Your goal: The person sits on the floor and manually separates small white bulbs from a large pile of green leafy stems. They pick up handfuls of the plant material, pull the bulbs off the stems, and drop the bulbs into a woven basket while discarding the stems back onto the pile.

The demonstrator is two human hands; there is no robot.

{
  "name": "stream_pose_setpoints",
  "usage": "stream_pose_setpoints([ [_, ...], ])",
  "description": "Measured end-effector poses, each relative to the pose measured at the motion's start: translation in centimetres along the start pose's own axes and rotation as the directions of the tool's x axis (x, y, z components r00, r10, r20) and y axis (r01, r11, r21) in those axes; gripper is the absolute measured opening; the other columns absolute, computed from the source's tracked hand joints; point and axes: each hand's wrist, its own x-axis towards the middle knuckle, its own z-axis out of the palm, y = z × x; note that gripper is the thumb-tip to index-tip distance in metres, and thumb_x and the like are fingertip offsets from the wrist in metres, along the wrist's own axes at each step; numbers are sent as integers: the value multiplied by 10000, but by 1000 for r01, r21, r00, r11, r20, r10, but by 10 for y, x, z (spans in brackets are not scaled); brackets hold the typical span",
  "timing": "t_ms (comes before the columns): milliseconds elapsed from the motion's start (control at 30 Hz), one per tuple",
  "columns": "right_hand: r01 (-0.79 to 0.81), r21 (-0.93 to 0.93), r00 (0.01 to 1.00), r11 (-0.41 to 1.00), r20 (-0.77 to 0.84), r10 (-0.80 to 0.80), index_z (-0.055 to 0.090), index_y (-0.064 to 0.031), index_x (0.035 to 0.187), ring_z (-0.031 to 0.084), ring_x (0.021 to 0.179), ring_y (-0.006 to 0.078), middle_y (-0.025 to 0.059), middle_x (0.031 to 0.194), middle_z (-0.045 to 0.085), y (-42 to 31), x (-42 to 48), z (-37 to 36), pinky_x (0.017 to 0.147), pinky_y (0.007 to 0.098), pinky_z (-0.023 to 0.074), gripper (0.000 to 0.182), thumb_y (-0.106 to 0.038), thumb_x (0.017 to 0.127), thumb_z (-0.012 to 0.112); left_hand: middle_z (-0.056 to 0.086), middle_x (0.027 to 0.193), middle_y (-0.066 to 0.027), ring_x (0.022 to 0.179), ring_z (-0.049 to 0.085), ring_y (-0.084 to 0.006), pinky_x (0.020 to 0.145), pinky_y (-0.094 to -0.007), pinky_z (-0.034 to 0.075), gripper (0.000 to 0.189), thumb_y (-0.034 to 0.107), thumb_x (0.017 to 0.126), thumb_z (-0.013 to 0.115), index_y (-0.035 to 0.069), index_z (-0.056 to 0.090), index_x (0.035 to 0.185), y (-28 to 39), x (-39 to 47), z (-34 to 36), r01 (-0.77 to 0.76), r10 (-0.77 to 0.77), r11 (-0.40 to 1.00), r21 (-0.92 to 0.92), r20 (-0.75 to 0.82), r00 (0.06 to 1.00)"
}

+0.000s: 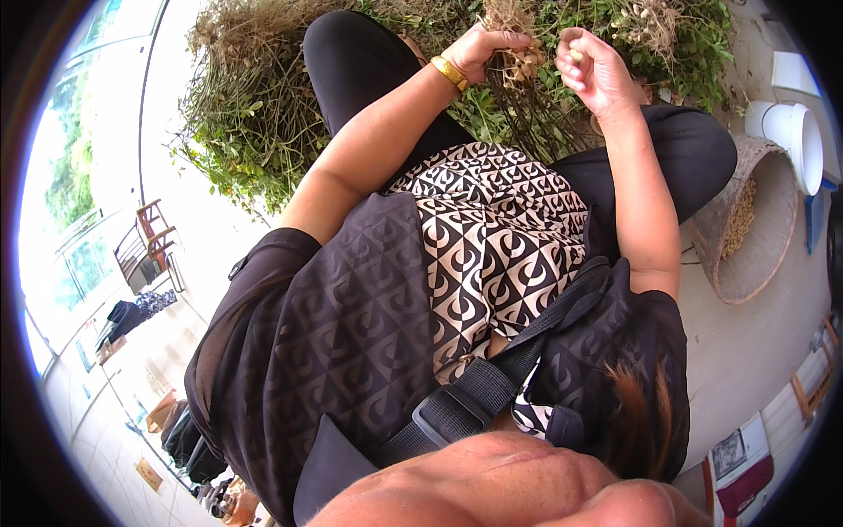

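My left hand [479, 54], with a gold bangle at its wrist, grips a bunch of pulled peanut plants [523, 69] by the root end. Pale pods cluster among the roots beside my thumb, and the dark stems hang down between my legs. Just to the right, my right hand [598, 72] is apart from the bunch with its fingers curled. A small pale yellow piece, which looks like a peanut pod [576, 56], shows between its thumb and fingers.
Heaped peanut plants [244, 145] lie before my folded legs, with more pods and roots [649, 23] at the right. A woven basket [770, 224] lies tipped at my right, holding peanuts [741, 217]. White buckets [800, 148] stand beyond it. A wooden chair [153, 227] is far left.
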Motion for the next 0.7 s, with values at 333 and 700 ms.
stream_pose_setpoints([
  [333,225,-868,934,442,63,-351,574,-24,1047,480,610,36,-33,764,576,42,3,21,534,207,384,256,-129,853,703,698,874,-96,763,689,-195,695,-323,579,197,147,899,640,-4,656,1025,-1,2,-2,-16,14,999,-31,-71,997],
  [700,103,-900,969,424,-5,-246,614,-14,823,547,524,157,98,656,609,35,9,17,470,283,410,214,-212,903,627,634,785,-26,682,634,-143,619,-298,536,117,152,882,689,42,651,873,-5,3,12,-127,158,981,144,-227,961],
])
